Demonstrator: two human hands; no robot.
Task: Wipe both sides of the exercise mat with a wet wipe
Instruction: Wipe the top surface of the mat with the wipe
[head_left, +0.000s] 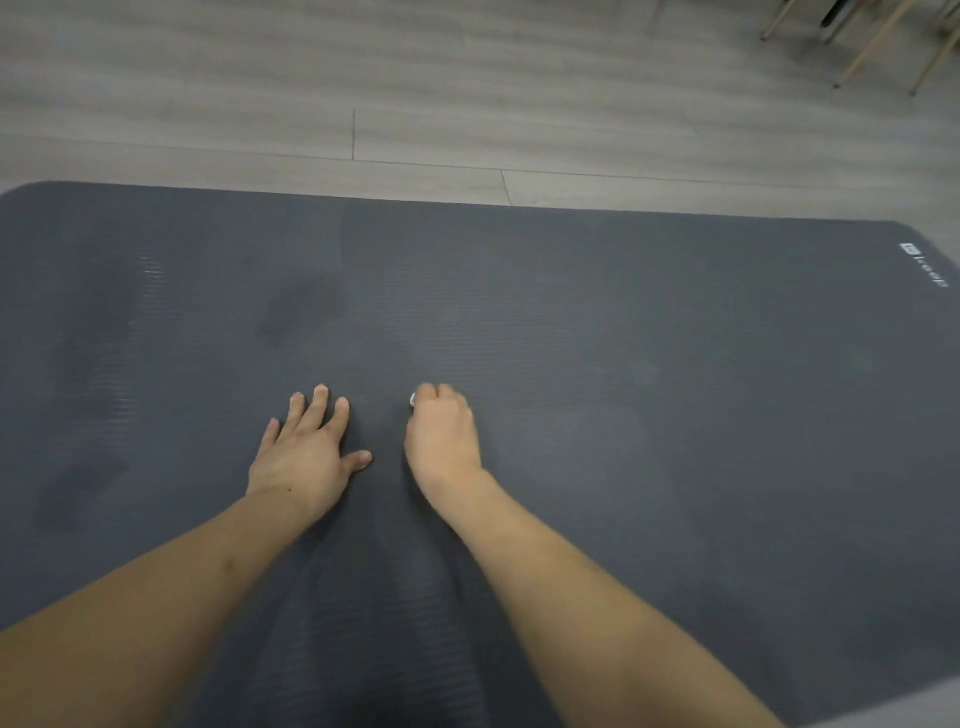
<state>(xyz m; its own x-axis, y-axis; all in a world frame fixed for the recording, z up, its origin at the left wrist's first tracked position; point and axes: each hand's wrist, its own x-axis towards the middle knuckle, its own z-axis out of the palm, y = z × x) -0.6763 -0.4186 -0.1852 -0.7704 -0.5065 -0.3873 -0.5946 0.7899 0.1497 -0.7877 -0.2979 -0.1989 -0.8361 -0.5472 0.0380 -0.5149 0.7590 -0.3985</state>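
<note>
The dark grey ribbed exercise mat lies flat on the floor, darker damp patches at left. My left hand presses it, fingers spread; my right hand curls round a white wet wipe. The corner's white logo is too blurred to read.

From where I'm watching, the only print in sight is a small white logo at about two o'clock, on the far right corner of the dark exercise mat. It has a little white square mark followed by a short word in white letters running along the mat's edge. The letters are blurred and turned sideways; I cannot read them with any certainty.
</note>
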